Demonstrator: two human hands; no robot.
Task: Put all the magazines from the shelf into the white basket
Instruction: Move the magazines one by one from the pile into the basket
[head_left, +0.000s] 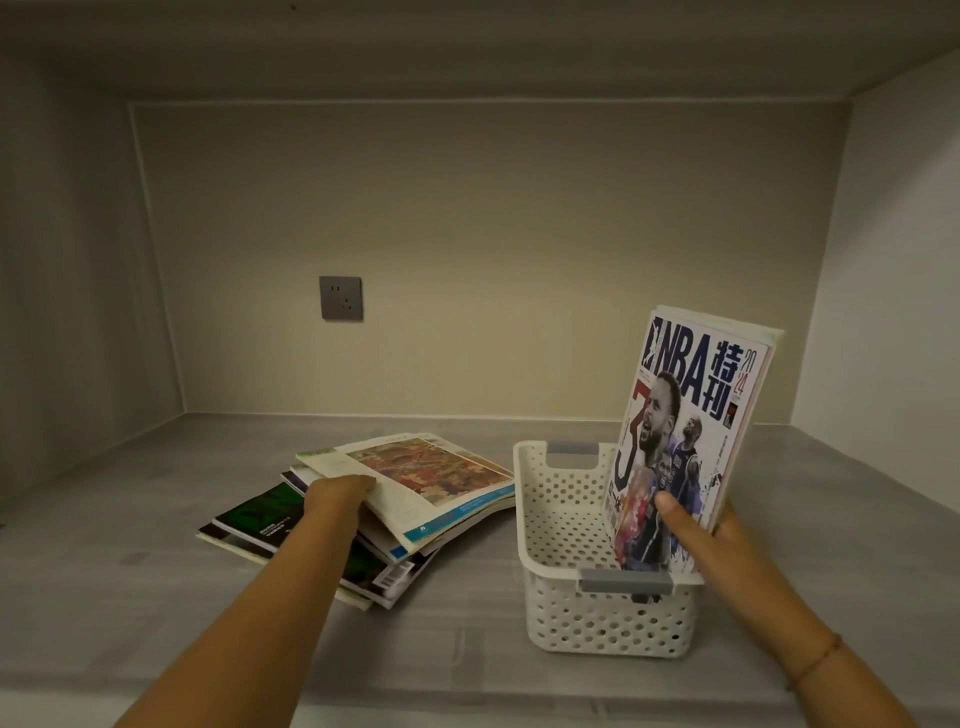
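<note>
Gripping a tall magazine (685, 441) in the white basket (525, 519), the right hand (727, 540) may tip it over; the left hand (337, 496) hides its fingers under the pile (431, 478) beside the basket.

The grey shelf (156, 597) bears a magazine pile (431, 467) beside a white basket (608, 618).

Reddish wristband (816, 661) — seemingly cord — right hand (724, 538).

Dim, warm light (perhaps frontal), soft, bowed edges
</note>
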